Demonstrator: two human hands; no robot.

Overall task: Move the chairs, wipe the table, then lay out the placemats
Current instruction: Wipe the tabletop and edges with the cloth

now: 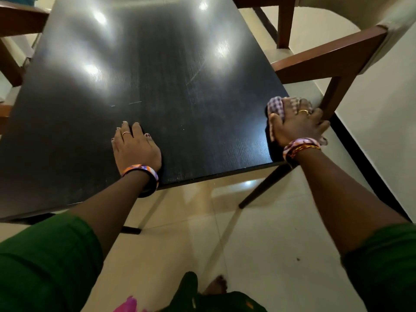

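Observation:
A dark, glossy table (144, 70) fills the upper left of the head view. My left hand (135, 149) lies flat on its near edge, fingers spread, holding nothing. My right hand (297, 127) presses a purple-and-white checked cloth (278, 105) onto the table's near right corner. A brown wooden chair (331, 59) with a pale cushion stands just beyond that corner, its leg touching the fingers of my right hand. No placemats are in view.
Another brown chair (13, 23) stands at the table's far left side. A third chair's legs (284, 21) show at the top right. Pale floor tiles (258, 233) lie below me, with a white wall and dark skirting (369, 167) on the right.

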